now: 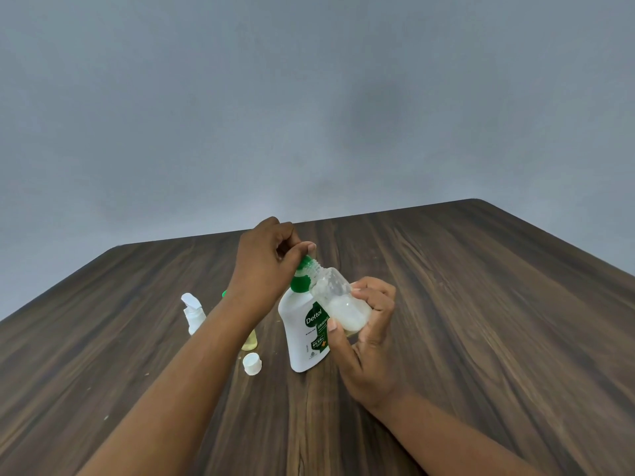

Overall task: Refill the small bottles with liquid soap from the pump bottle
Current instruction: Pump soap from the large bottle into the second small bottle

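My left hand (264, 266) grips the Dettol pump bottle (302, 352) by its head, and my right hand (371, 345) holds the tilted small bottle (340, 300) (mouth at the nozzle). If it slips, soap lands on the bench (481, 304).

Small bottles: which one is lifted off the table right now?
The clear bottle with milky soap, gripped tilted in the right hand by the pump bottle. The white spray bottle and the yellowish bottle stand on the table.
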